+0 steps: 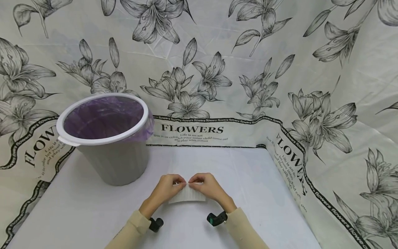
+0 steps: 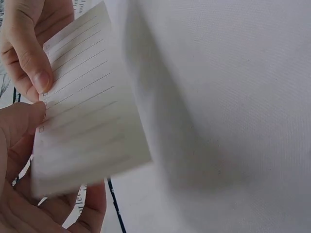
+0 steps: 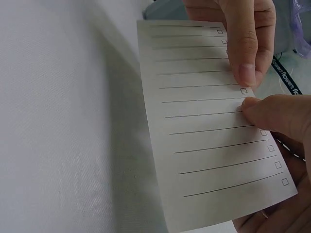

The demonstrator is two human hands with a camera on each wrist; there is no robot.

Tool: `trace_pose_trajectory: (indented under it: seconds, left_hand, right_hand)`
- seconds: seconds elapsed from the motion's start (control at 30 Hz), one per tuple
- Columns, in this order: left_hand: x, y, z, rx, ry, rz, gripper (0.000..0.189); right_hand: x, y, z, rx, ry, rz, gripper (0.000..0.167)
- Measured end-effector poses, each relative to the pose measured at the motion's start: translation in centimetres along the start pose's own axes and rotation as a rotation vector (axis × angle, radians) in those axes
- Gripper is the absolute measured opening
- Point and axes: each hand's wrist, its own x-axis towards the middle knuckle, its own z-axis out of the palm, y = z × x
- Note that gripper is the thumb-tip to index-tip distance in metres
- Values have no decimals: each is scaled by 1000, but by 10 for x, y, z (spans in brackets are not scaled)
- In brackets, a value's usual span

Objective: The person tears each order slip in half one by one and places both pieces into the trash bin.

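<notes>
A small sheet of lined checklist paper (image 3: 209,116) is held up between both hands, with a row of little checkboxes along one edge. My left hand (image 1: 169,188) pinches that checkbox edge between thumb and fingers. Close beside it, my right hand (image 1: 206,188) pinches the same edge, the two thumbs almost meeting near its middle. In the left wrist view the paper (image 2: 82,97) looks whole, with its lower part blurred. The fingers behind the sheet are partly hidden.
A grey trash bin (image 1: 115,166) with a white rim and a purple liner bag (image 1: 102,117) stands at the left back of the white table (image 1: 248,193). Flower-printed cloth (image 1: 192,131) hangs behind and at the sides. Each wrist wears a black camera.
</notes>
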Motion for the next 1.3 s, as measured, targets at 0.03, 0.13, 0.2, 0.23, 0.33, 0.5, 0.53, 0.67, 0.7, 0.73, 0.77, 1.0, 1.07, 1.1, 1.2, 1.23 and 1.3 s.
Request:
trace_pose_trajectory:
  seconds: [0.03,0.13,0.2,0.23,0.33,0.5,0.53,0.67,0.7,0.73,0.77,1.0,1.07,1.1,1.2,1.23,1.3]
  left_hand:
    - [0,0,0,-7,0,1,5]
    - [0,0,0,-31,-14,-3,6]
    - [0,-1,0,-40,-26,-7,7]
    - [0,-1,0,-41,-33,-8,7]
    - [-1,-1,0,-45,-50,-13,9]
    - [-1,-2,-1,-44,-66,-6,9]
    - [-1,-2,-1,-44,-71,-7,9]
    - [-2,-3,-3,-64,-97,-14,10]
    - [-1,-3,-3,-71,-103,-14,10]
    - [-1,-3,-4,-79,-109,-18,11]
    - [-1,-3,-4,-85,-112,-19,11]
    - [-1,-2,-6,-121,-134,-33,14]
    - [-1,-2,-6,-130,-139,-38,15]
    - [-1,-2,-6,-134,-141,-40,16]
    - [-2,-3,-6,-136,-146,-37,17]
    - [-2,-3,-6,-136,-147,-38,17]
    - [-2,-4,-5,-130,-148,-37,17]
  right_hand:
    - [0,0,0,4,0,-1,8]
    - [0,-1,2,17,-4,0,8]
    - [1,0,3,25,-8,-2,8]
    - [1,0,3,25,-11,-2,8]
    - [1,0,4,33,-19,-7,8]
    - [0,0,5,36,-37,-19,6]
    - [0,0,6,34,-39,-21,6]
    - [0,0,6,27,-45,-27,5]
    - [0,0,6,29,-44,-32,6]
    - [0,0,5,30,-44,-35,7]
    - [1,0,5,29,-46,-38,7]
    - [0,-2,6,30,-50,-69,7]
    - [-1,-2,6,33,-49,-81,8]
    - [-2,-2,7,33,-49,-81,8]
    - [-3,-1,7,49,-54,-68,7]
    - [-3,0,7,54,-56,-65,7]
    - [-4,0,8,65,-58,-50,6]
